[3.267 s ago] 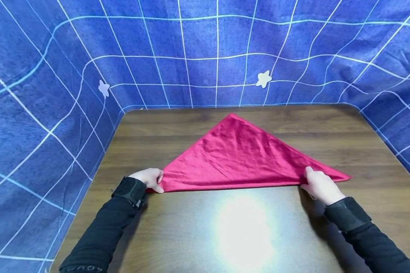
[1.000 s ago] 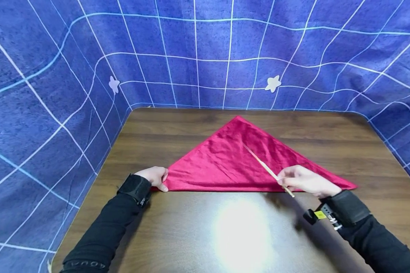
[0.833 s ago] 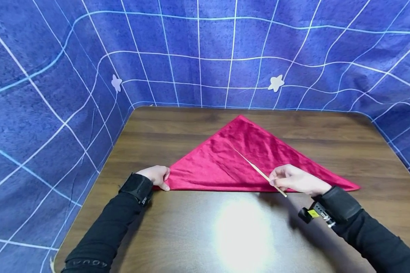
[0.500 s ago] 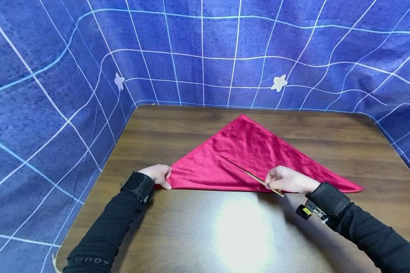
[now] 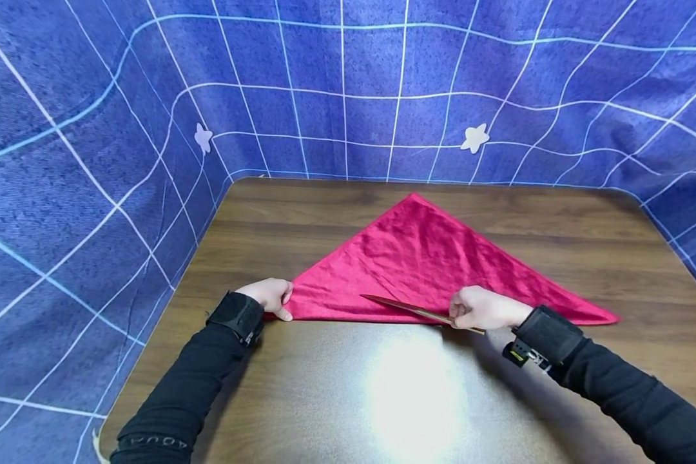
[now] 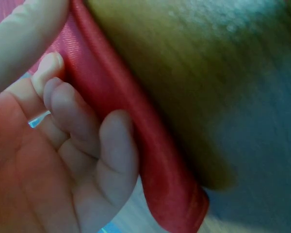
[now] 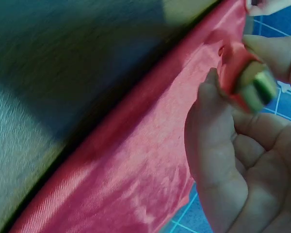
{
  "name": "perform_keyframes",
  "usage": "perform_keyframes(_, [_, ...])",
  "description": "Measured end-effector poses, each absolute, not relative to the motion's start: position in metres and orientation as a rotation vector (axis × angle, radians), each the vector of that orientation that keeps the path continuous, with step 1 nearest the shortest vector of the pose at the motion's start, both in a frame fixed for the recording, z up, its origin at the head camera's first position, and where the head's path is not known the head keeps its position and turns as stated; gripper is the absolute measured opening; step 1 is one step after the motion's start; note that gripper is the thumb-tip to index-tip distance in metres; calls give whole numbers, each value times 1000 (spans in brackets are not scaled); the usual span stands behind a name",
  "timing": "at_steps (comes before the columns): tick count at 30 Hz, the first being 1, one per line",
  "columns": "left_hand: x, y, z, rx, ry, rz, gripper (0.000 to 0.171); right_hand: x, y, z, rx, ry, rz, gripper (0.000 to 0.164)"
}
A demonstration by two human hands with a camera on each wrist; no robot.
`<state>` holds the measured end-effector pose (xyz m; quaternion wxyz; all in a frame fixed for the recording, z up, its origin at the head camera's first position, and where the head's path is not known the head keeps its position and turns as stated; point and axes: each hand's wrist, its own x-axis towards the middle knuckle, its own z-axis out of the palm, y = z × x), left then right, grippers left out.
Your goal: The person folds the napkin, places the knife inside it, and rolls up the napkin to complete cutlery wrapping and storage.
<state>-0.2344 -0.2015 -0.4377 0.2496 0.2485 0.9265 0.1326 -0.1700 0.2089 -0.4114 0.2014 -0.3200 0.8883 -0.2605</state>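
Observation:
A shiny red cloth napkin (image 5: pixel 394 258), folded into a triangle, lies with its long folded edge toward me. My left hand (image 5: pixel 269 298) pinches its left corner; in the left wrist view the fingers (image 6: pixel 119 150) are bent against the rolled red edge. In my right hand (image 5: pixel 483 307) a slim gold-coloured knife (image 5: pixel 397 305) is pinched between thumb and fingers. Its pointed end is toward the left, low over the front part of the cloth, and its polished side mirrors the red. I cannot tell whether it touches. The right wrist view shows its blunt end (image 7: pixel 256 92) close up.
The wooden table (image 5: pixel 301 386) has a bright glare spot in front of the napkin. A blue curtain (image 5: pixel 325 84) with a white grid and star shapes hangs behind it and along both sides. Each wrist wears a black strap.
My right hand has left the right part of the napkin's edge and now holds the knife. The knife has swung down and left toward the folded edge. The left hand keeps its corner.

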Motion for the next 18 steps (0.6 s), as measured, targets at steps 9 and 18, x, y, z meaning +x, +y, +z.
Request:
perform_keyframes(9, [-233,-198,-434,654,2513,354,41,-170,210,-415,-1050,2702,-447,21])
perform_keyframes(18, [-232,-199,-432,672,2516,360,40,-174,216,-426,-1184,2834,-204,26])
